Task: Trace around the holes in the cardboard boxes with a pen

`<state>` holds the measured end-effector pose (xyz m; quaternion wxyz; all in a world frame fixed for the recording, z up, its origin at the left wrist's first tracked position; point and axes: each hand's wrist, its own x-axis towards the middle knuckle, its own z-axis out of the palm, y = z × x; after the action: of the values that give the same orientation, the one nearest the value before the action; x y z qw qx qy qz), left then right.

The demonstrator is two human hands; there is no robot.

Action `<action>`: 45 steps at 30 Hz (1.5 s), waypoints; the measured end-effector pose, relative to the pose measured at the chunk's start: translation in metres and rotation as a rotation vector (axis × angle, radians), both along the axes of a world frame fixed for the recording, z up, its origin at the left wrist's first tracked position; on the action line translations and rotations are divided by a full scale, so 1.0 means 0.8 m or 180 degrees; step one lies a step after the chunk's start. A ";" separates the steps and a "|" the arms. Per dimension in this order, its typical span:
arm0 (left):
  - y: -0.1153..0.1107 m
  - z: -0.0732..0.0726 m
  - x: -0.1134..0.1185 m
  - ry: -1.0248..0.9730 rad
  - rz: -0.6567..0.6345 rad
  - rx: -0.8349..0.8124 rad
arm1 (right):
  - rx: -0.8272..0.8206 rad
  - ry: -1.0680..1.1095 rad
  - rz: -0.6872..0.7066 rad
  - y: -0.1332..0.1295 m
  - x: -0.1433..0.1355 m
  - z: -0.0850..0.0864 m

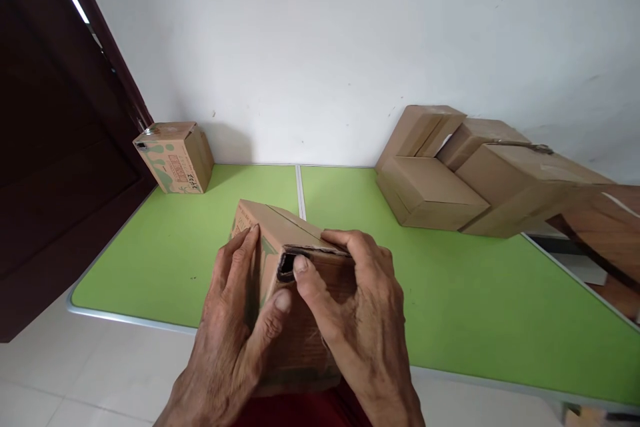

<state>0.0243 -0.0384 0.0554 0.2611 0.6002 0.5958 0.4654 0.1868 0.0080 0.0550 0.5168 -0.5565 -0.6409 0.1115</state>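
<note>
A brown cardboard box point(295, 227) with green print on its left side is tilted at the front edge of the green table. At its near upper corner a black-edged opening point(287, 265) shows. My left hand point(235, 313) lies along the printed left side, thumb near the corner. My right hand point(360, 300) grips the right side, its fingers on the top edge and its thumb beside the opening. The underside of the box is hidden.
The green table point(450, 300) has a seam at its middle. A printed box point(175, 163) stands at the back left. Several brown boxes point(435, 193) are grouped at the back right against the white wall. A dark door point(55, 113) is at the left.
</note>
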 end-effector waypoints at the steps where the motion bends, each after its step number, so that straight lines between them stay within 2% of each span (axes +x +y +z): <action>1: 0.000 0.000 -0.002 -0.0031 0.0064 0.0008 | 0.0044 -0.0022 0.0007 -0.001 -0.004 0.000; 9: 0.000 0.015 -0.011 -0.0559 0.0445 -0.0045 | 0.0397 -0.0209 0.0142 -0.022 -0.033 -0.003; 12: -0.002 0.018 -0.013 -0.0559 0.0550 -0.0111 | 0.0468 -0.0252 0.0249 -0.026 -0.037 -0.006; 15: 0.000 0.008 -0.014 -0.0320 0.0448 -0.0067 | 0.0494 -0.0259 0.0268 -0.024 -0.039 -0.011; 18: 0.004 -0.011 -0.011 -0.0223 0.0332 0.0113 | 0.0413 -0.0275 0.0255 -0.017 -0.041 -0.022; 21: 0.009 -0.027 -0.005 -0.0417 0.0264 -0.0004 | 0.0356 -0.0338 0.0268 -0.010 -0.041 -0.033; 23: 0.011 -0.029 -0.002 -0.0631 0.0295 -0.0159 | 0.0357 -0.0337 0.0313 -0.008 -0.040 -0.037; 26: 0.009 -0.018 -0.004 -0.0747 0.0332 -0.0291 | 0.0369 -0.0253 0.0437 -0.007 -0.037 -0.032; 31: -0.002 0.016 -0.019 -0.0540 0.0342 -0.0472 | 0.0413 -0.0070 0.0665 -0.005 -0.033 -0.007; 34: 0.000 0.023 -0.034 -0.0332 0.0330 -0.0385 | 0.0332 -0.0228 0.0696 -0.001 -0.038 -0.001; 39: 0.031 0.018 -0.052 -0.0372 0.0059 -0.0108 | 0.0315 -0.0391 0.0527 0.020 -0.042 0.000; 45: 0.098 -0.002 -0.066 -0.0692 -0.0566 0.0304 | 0.0148 -0.0206 0.0533 0.080 -0.019 0.013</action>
<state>-0.0286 0.0398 0.0538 0.3354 0.6084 0.4858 0.5305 0.1713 0.0721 0.0652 0.4975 -0.4922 -0.7039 0.1213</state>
